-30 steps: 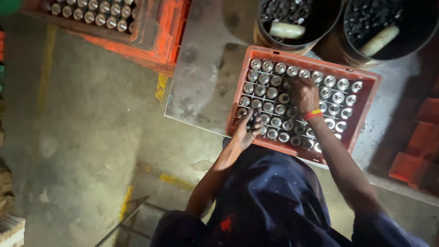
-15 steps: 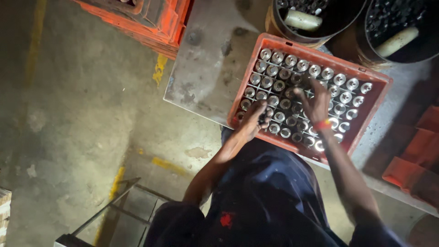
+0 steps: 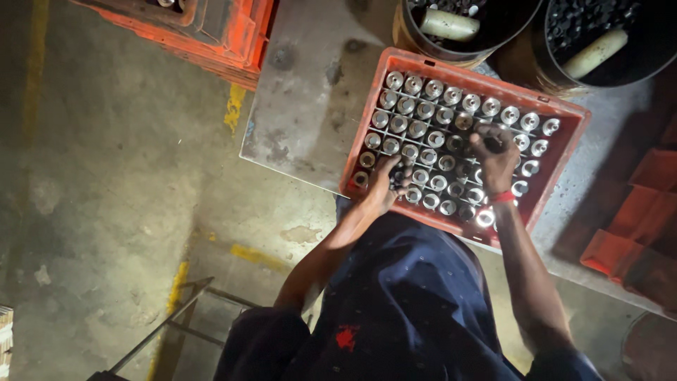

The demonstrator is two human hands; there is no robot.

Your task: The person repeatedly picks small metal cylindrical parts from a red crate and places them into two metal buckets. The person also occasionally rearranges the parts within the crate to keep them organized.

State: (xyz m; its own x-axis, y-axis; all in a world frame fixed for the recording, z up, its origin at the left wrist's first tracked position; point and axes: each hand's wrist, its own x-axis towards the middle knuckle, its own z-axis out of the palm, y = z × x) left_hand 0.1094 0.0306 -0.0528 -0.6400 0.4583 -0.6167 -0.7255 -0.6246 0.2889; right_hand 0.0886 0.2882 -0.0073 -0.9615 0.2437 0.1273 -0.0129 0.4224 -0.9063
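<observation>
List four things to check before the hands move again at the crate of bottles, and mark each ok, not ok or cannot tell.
1. Red crate rests flat on the grey table: ok.
2. Left hand is on the bottle tops at the near edge: ok.
3. Right hand has a firm hold on a bottle: cannot tell.
4. Every slot holds a bottle: cannot tell, hands cover some.

Concrete floor [image 3: 106, 176], stained, with worn yellow paint marks [image 3: 234, 107]. Grey metal table [image 3: 310, 106] under dim, uneven light. Metal frame [image 3: 169, 324] stands lower left.
</observation>
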